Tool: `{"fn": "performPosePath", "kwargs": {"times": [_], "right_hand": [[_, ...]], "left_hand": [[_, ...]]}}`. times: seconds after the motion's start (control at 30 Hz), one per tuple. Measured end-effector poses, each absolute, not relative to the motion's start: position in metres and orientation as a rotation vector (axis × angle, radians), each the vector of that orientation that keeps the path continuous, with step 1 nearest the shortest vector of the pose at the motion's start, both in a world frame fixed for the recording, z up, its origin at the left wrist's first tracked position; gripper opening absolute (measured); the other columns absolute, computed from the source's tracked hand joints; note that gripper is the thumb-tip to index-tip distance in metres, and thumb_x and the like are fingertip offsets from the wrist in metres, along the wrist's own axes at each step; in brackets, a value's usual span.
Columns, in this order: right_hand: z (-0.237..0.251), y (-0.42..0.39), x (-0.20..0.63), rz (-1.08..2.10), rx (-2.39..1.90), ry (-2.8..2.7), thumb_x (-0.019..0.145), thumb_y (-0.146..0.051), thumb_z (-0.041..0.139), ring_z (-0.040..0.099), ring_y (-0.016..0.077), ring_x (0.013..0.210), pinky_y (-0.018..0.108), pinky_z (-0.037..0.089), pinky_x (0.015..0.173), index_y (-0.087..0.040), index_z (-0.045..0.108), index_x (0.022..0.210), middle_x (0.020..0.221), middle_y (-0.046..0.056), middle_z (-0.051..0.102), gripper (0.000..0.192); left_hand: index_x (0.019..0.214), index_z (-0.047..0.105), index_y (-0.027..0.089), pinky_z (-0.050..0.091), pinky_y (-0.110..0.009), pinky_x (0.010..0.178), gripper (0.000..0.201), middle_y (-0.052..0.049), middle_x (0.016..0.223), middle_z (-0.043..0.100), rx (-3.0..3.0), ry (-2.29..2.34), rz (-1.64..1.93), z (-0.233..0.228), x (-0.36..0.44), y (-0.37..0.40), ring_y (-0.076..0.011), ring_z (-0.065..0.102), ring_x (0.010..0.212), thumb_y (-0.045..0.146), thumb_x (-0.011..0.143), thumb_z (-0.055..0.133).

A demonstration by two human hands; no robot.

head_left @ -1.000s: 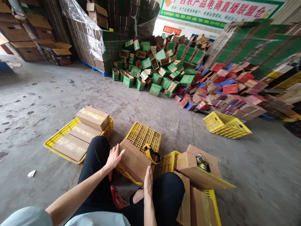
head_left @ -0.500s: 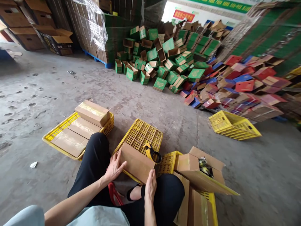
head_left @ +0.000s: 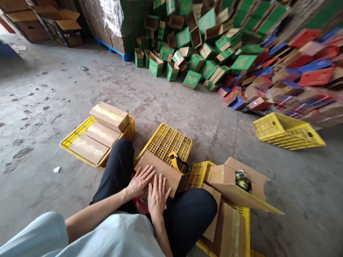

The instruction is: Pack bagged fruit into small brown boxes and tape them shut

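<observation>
Single head-worn view, looking forward and steeply down from a seated person's eye level. Nearest the lens, at lower centre, are both hands: left hand (head_left: 139,182) and right hand (head_left: 158,195), flat on a cardboard box (head_left: 160,170) close below. Beyond that grip the concrete floor (head_left: 53,107) recedes toward a far pile of green cartons (head_left: 187,46). No second view overlaps.

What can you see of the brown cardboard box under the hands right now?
The long brown cardboard box is plain, unprinted and closed. It lies tilted across the near edge of an overturned yellow plastic crate, its near end over the person's lap. The left hand and right hand press flat on its top, side by side. A yellow tape dispenser sits at its far right corner.
</observation>
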State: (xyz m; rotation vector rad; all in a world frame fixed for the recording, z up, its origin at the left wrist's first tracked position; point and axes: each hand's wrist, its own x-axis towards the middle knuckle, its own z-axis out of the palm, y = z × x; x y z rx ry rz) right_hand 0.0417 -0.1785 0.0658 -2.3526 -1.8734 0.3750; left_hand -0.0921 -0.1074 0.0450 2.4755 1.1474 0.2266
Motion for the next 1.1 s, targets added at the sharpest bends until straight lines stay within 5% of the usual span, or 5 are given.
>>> {"fn": "performPosePath", "kwargs": {"times": [0.2, 0.4, 0.67, 0.83, 1.1], "right_hand": [[0.071, -0.201, 0.071, 0.307, -2.552, -1.72, 0.109, -0.054, 0.009, 0.029, 0.0343, 0.158, 0.068, 0.019, 0.124, -0.016, 0.025, 0.167, 0.171, 0.016, 0.029, 0.071], [0.068, -0.211, 0.083, 0.237, -2.59, -1.696, 0.109, -0.056, 0.016, 0.027, 0.044, 0.157, 0.065, 0.029, 0.121, -0.001, 0.032, 0.162, 0.169, 0.028, 0.028, 0.079], [0.067, -0.17, 0.043, 0.319, -2.297, -2.058, 0.11, -0.036, 0.026, 0.031, 0.0362, 0.158, 0.061, 0.028, 0.125, -0.015, 0.033, 0.164, 0.17, 0.019, 0.033, 0.059], [0.065, -0.188, 0.058, 0.182, -2.388, -2.034, 0.109, -0.052, 0.033, 0.031, 0.0442, 0.156, 0.068, 0.029, 0.121, -0.025, 0.035, 0.164, 0.172, 0.018, 0.029, 0.062], [0.066, -0.196, 0.071, 0.209, -2.506, -1.931, 0.108, -0.053, 0.034, 0.026, 0.048, 0.157, 0.073, 0.028, 0.118, -0.024, 0.035, 0.164, 0.173, 0.022, 0.024, 0.063]], "left_hand": [[0.17, 0.008, 0.016, 0.016, -0.06, 0.128, 0.095, -0.017, 0.175, 0.015, 2.351, 1.345, 0.215, 0.055, -0.122, -0.094, -0.0335, 0.012, 0.163, 0.033, 0.092, 0.06], [0.169, 0.004, 0.013, 0.019, -0.063, 0.127, 0.101, -0.022, 0.175, 0.006, 2.352, 1.374, 0.233, 0.051, -0.118, -0.098, -0.0368, 0.004, 0.163, 0.031, 0.089, 0.062], [0.169, 0.023, 0.02, 0.016, -0.058, 0.13, 0.089, -0.013, 0.176, 0.012, 2.442, 1.067, 0.102, 0.055, -0.086, -0.097, -0.035, 0.009, 0.163, 0.019, 0.087, 0.059], [0.169, 0.022, 0.026, 0.016, -0.056, 0.131, 0.095, -0.006, 0.177, 0.009, 2.422, 1.145, 0.064, 0.053, -0.097, -0.097, -0.0309, 0.006, 0.164, 0.01, 0.082, 0.056], [0.168, 0.022, 0.017, 0.017, -0.065, 0.128, 0.095, -0.016, 0.176, 0.008, 2.374, 1.225, 0.126, 0.045, -0.092, -0.101, -0.0384, 0.003, 0.162, 0.01, 0.08, 0.057]]}}
